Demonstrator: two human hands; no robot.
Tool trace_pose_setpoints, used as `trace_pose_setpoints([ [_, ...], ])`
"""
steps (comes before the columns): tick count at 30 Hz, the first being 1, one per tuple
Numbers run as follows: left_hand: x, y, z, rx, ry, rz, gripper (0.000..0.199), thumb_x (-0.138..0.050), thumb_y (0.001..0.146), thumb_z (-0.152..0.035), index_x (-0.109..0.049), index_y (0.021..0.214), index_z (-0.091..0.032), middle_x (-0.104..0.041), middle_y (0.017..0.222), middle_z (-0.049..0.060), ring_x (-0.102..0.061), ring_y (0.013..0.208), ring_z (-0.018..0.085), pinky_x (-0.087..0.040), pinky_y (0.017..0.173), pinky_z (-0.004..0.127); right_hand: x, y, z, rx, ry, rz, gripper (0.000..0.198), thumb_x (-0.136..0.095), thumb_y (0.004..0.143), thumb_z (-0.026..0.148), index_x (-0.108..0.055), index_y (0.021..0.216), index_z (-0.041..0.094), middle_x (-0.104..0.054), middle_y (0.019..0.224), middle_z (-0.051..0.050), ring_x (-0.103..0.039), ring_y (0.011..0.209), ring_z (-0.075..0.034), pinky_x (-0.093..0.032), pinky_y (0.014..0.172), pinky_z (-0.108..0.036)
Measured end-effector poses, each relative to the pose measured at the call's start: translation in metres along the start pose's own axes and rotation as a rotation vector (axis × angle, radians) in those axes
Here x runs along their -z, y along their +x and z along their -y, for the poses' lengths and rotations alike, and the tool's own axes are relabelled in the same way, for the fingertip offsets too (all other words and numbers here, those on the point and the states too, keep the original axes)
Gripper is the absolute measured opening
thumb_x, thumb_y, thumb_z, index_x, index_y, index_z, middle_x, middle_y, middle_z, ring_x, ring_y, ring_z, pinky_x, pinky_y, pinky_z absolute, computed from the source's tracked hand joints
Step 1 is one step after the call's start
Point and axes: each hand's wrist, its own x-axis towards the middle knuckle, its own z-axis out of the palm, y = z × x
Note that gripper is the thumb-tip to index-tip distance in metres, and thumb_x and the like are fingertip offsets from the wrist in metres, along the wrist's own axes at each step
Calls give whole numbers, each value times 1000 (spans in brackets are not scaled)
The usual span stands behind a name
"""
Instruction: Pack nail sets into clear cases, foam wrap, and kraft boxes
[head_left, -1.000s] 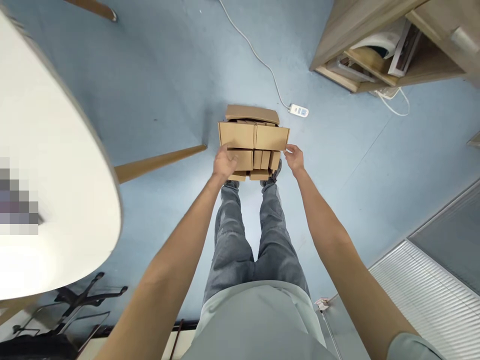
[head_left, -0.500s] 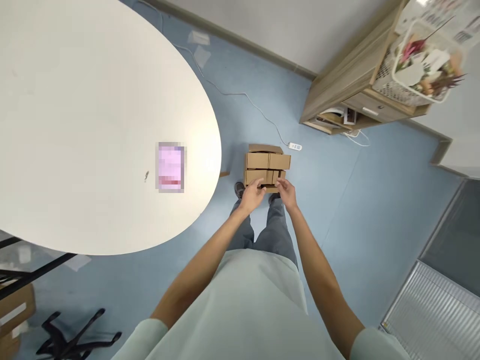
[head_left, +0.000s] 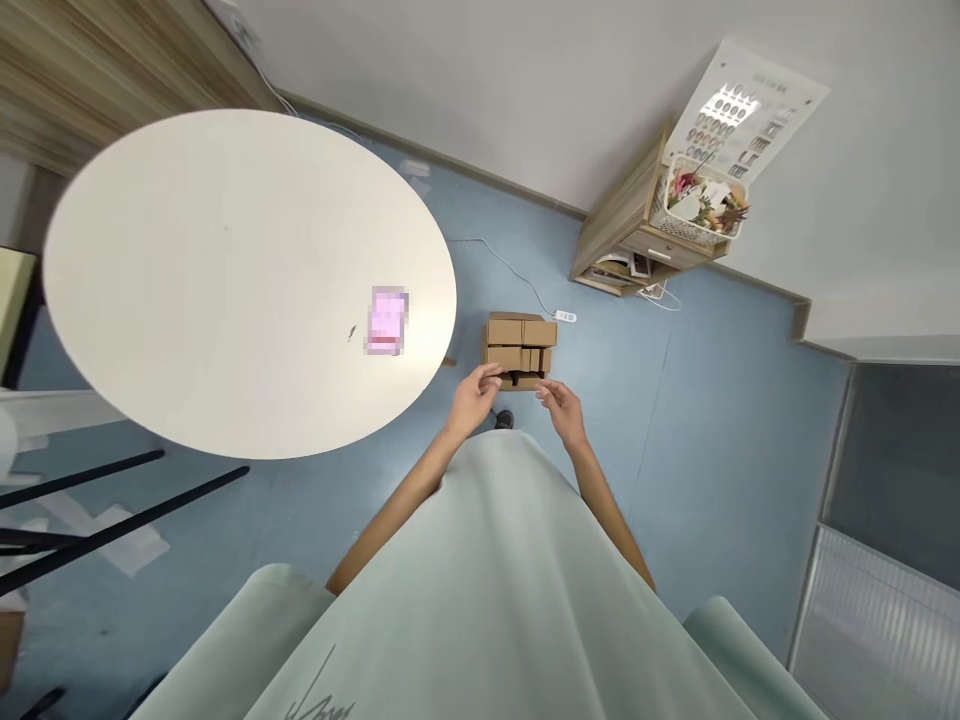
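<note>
A brown cardboard box [head_left: 505, 359] stands on the floor in front of my feet, with divided sections and smaller carton-like parts showing. My left hand [head_left: 475, 396] is over its near left corner, thumb and fingers apart and slightly bent. At the near right corner is my right hand [head_left: 562, 408], its fingers loosely curled and apart. Neither hand shows anything held. From this height I cannot tell whether the fingertips touch the cardboard. A dark shoe [head_left: 505, 419] shows just below the box.
A white oval table [head_left: 247, 300] stands on the left, with a blurred pink item [head_left: 387, 321] on it. Beyond the box lies a white power strip [head_left: 565, 316] with its cable. A wooden cabinet [head_left: 626, 225] carries a white basket [head_left: 705, 200] of flowers.
The view has shifted, showing more of the table and wall. My hands are slightly farther apart, and my legs are now mostly hidden by my shirt.
</note>
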Motion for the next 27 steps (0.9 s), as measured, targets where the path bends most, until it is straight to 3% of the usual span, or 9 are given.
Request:
trace_pose_setpoints([
  [7,-4,-74,-7,-72,53,-42,38,-64,104,-35,-74,139,-21,-81,146,15,-78,137,30,-60,123,51,4,-45,-10,104,81,65,63,-81,85,81,-79,115,25,-87,124,-14,-82,115,-31,-65,109,-52],
  [15,10,-155,8,-116,98,-129,43,-64,104,-45,-75,137,-21,-82,144,14,-78,137,30,-61,123,49,-6,-81,-27,143,73,205,67,-80,85,84,-80,117,26,-87,127,-14,-82,118,-31,-64,113,-52],
  [22,49,-212,21,-128,97,-177,43,-65,104,-48,-75,137,-22,-82,144,14,-78,136,30,-61,122,49,-34,-118,-28,204,-28,287,59,-81,89,79,-82,115,27,-87,124,-12,-82,113,-29,-65,110,-49],
  [27,94,-252,40,-142,59,-154,43,-65,105,-48,-76,137,-22,-83,143,14,-79,133,30,-63,119,49,-90,-146,-15,254,-124,319,53,-80,90,75,-83,112,27,-88,119,-10,-81,109,-28,-64,108,-49],
])
